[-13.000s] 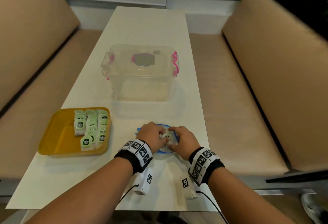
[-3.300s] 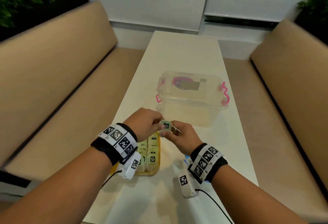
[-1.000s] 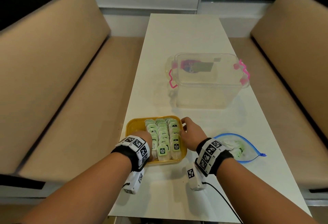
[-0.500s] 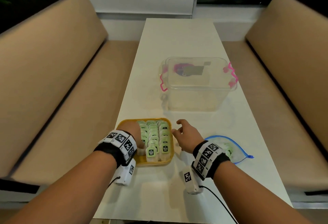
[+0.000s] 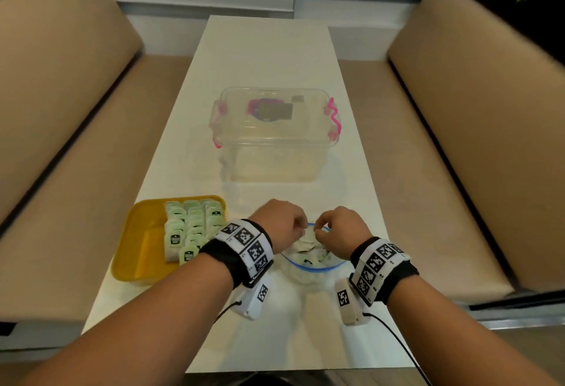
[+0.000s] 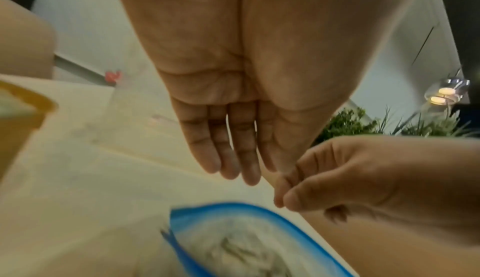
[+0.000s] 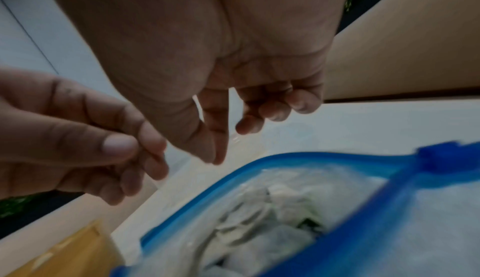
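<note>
Left hand [image 5: 282, 226] and right hand [image 5: 339, 229] hover side by side, almost touching, just above the far rim of the blue-edged bag [image 5: 307, 268] on the surface [image 5: 269, 58]. Left fingers hang loose, gripping nothing. Right thumb and forefinger tips meet, the other fingers curled; whether anything thin sits in that pinch, can't tell. The packets [image 5: 305, 248] inside are a pale blur, partly behind the wrists. Half a second ago both hands were at the yellow tray [image 5: 137, 248]; now it sits off to the left.
</note>
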